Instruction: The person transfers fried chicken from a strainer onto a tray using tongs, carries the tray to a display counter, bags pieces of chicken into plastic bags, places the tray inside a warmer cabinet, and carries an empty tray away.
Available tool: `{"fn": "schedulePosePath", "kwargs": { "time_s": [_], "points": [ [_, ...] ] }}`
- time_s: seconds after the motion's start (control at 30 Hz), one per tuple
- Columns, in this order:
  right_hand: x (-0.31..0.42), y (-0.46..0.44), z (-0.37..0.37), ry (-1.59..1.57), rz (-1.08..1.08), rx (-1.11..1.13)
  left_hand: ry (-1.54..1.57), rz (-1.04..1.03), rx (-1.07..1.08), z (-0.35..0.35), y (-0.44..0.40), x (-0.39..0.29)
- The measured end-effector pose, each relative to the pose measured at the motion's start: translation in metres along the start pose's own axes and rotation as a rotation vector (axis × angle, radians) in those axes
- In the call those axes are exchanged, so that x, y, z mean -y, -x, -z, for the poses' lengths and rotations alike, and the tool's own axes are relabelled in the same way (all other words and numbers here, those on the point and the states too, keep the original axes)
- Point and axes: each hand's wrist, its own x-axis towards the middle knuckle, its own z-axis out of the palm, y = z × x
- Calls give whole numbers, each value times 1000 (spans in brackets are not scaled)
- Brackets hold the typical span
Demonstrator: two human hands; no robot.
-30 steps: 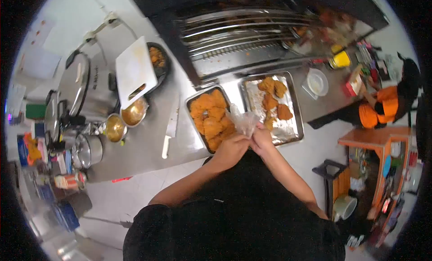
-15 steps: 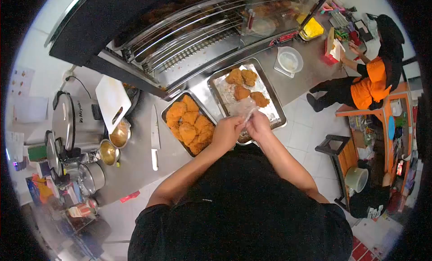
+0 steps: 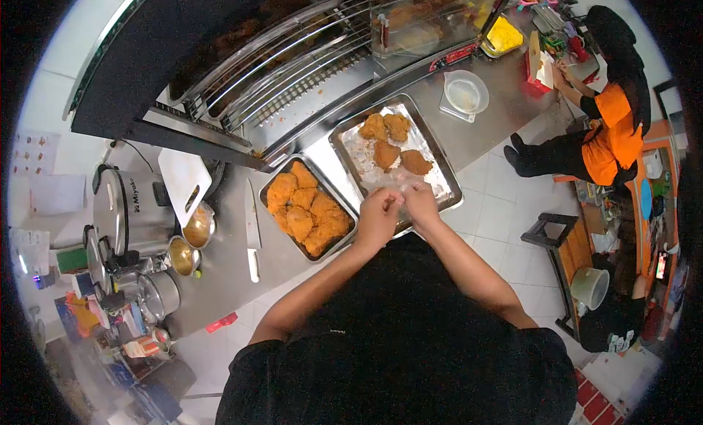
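Steel worktop (image 3: pixel 228 238) frames left hand (image 3: pixel 421 204) and right hand (image 3: pixel 378 215), fingers pinching clear plastic (image 3: pixel 398 180)
Uneven pulling could tear it, dropping scraps on the fried chicken (image 3: pixel 386 154) beyond.

Indoor light fairly bright; glare on metal tray (image 3: pixel 448 193); fisheye edges curved, blackened; lower left smeared; hands (image 3: pixel 399 207) slightly soft.

Black short-sleeved top here, plain and loose, small pale marking at lower centre of the frame, both forearms uncovered.
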Motion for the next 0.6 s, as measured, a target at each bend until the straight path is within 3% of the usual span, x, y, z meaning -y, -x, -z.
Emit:
{"fn": "schedulePosePath", "kwargs": {
  "time_s": [0.13, 0.23, 0.33, 0.37, 0.4, 0.47, 0.5, 0.6],
  "points": [
    [26, 10, -15, -599, -116, 128, -163, -76, 37, 6, 3, -13],
    [7, 2, -11, -442, 52, 139, -98, -113, -47, 4, 2, -10],
    [0, 8, 4, 846, 719, 120, -67, -98, -123, 5, 0, -14],
    [-3, 9, 1, 701, 583, 240, -26, 54, -91, 6, -1, -17],
    [-8, 9, -1, 558, 435, 332, -93, 14, -89, 7, -3, -13],
    [-15, 7, 1, 934, 886, 454, -230, -65, -89, 11, -7, -1],
    [-1, 16, 1, 1026, 875, 509, -366, -83, 4, 17, -6, -9],
    [6, 29, -4, 838, 972, 345, -491, -216, 34, 21, 5, -31]
  ]
}}
